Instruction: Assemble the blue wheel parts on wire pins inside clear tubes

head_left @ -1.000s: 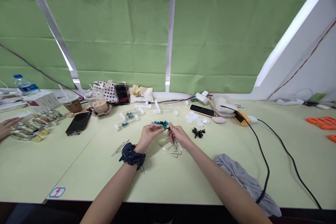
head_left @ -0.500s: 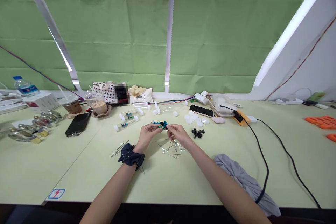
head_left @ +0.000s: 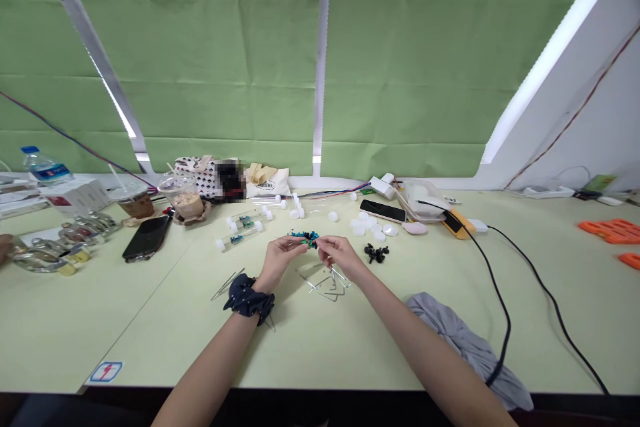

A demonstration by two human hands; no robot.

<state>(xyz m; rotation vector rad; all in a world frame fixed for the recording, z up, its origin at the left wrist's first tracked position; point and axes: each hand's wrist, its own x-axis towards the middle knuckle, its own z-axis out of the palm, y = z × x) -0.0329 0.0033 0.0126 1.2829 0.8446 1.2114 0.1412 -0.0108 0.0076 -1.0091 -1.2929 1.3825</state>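
Green part (head_left: 307, 243) — pinched between left hand (head_left: 280, 259), right hand (head_left: 344, 257)

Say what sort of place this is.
Probably a workroom for small handwork: bent metal rods, clear capped tubes and black knob-like parts lie on a long table.

Bent rods (head_left: 332, 294) obstruct below right hand (head_left: 343, 257); passage between black parts (head_left: 376, 253) and grey cloth (head_left: 453, 333).
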